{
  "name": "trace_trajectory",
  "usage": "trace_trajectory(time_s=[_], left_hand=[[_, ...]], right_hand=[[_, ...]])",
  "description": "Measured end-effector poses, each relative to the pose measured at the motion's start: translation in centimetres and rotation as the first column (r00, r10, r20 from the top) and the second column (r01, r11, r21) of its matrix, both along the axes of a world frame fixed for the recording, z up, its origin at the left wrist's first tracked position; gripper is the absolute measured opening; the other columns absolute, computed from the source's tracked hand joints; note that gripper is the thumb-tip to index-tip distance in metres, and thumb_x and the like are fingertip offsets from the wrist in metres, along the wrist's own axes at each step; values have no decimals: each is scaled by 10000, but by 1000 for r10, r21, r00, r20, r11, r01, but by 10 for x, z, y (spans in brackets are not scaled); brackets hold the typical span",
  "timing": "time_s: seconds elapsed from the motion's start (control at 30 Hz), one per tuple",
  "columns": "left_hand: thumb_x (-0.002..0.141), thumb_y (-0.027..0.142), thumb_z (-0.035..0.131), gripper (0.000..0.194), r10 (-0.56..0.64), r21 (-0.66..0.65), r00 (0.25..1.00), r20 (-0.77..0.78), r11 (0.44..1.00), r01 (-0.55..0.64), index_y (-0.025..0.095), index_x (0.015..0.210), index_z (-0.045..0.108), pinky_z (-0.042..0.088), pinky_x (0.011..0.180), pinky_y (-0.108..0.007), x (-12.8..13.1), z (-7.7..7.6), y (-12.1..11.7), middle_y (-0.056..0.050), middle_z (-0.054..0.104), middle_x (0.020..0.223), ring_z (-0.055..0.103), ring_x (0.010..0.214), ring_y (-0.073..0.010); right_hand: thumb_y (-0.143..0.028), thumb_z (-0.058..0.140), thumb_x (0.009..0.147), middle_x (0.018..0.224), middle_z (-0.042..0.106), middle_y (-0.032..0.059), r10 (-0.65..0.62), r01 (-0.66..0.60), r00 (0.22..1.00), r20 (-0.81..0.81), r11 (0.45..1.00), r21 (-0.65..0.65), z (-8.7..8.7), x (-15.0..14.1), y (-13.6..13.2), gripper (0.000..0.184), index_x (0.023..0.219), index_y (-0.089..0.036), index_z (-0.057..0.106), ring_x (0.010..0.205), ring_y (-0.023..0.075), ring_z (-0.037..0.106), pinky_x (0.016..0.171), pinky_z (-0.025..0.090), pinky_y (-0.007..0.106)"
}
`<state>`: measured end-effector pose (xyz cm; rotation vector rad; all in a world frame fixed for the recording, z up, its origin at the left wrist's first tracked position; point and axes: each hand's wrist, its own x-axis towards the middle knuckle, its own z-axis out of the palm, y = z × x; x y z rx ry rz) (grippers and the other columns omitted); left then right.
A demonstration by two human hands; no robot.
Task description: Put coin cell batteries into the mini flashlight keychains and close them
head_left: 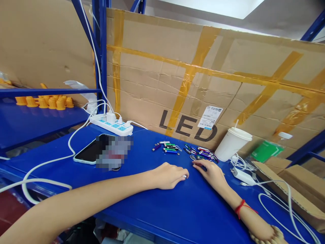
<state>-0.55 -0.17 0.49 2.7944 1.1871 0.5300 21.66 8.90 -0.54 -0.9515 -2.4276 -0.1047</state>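
Note:
My left hand (pixel 172 175) is closed just above the blue tabletop, fingers curled, with a small whitish spot at the fingertips; what it holds, if anything, I cannot make out. To its right, my right hand (pixel 212 173) reaches to the near edge of a pile of small shiny coloured tubes with metal clips (pixel 203 153), which look like keychain penlights. Its fingers are partly extended, thumb apart from the index finger, with nothing visible between them. A smaller group of similar tubes (pixel 170 148), green, blue, purple and silver, lies beyond my left hand.
A white lidded cup (pixel 232 144) with a straw stands right of the pile. Near it lie a white charger (pixel 243 177), cables, a green-labelled bottle (pixel 267 150) and an open cardboard box (pixel 291 189). Left are a phone (pixel 87 151) and a power strip (pixel 111 126). A large carton (pixel 152 84) stands behind.

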Motion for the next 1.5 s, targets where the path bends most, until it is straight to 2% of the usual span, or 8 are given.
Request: trace_trajectory(time_s=[0.23,0.4,0.53,0.73,0.9,1.17,1.37,1.5], left_hand=[[937,244,333,184,101,-96,995,-18,990,-102,214,1040,483,473,656,-274,4,7,-2,-32,649,1022,630,910,-209],[943,239,295,207,152,-133,988,1,980,-150,216,1052,470,482,704,-306,3,10,-2,-35,642,1037,629,909,-215],[945,242,289,217,188,-155,981,41,971,-180,213,1090,448,477,767,-330,1,8,-2,-52,623,1088,606,979,-226],[954,274,262,249,252,-184,962,106,956,-230,227,1141,419,470,762,-323,-9,15,-3,-39,646,995,627,905,-214],[959,262,230,247,279,-224,936,212,947,-232,234,1115,420,444,637,-234,-14,22,-4,13,644,844,617,714,-138],[937,284,279,235,398,-524,694,599,851,-36,190,1047,464,353,488,-196,-20,0,-7,14,575,728,430,474,-81],[929,257,313,205,494,-550,661,565,823,-145,208,989,503,372,659,-215,-25,2,-13,27,543,696,503,657,-112],[926,219,318,189,503,-591,673,542,797,-120,197,924,506,361,683,-212,-21,2,-22,33,531,704,506,672,-105]], right_hand=[[-509,403,873,796,674,62,-39,38,995,-90,999,-19,-3,-4,6,405,881,-204,671,696,202,640,612,530,326],[-502,403,876,865,671,63,12,-17,994,-112,999,-44,2,-17,2,391,872,-221,675,803,214,640,686,520,334],[-521,459,844,817,675,52,1,-22,980,-199,994,-103,9,-38,-1,373,858,-223,682,715,200,637,630,514,317],[-561,532,782,706,670,56,-63,9,899,-434,992,-126,23,-75,-9,424,847,-169,682,582,170,603,528,500,281],[-522,596,734,751,680,66,-69,-109,794,-604,961,-253,26,-74,-20,384,847,-171,704,613,174,608,561,512,284],[-461,593,735,824,685,77,-111,-189,771,-628,901,-391,14,-68,-28,307,870,-214,715,662,191,637,524,529,252],[-442,588,768,753,655,74,-40,-268,782,-621,880,-393,16,-75,-46,272,845,-223,729,628,167,619,462,505,207],[-303,576,824,757,643,58,33,-363,797,-604,825,-433,25,-80,-62,186,896,-207,718,653,141,619,564,523,201]])
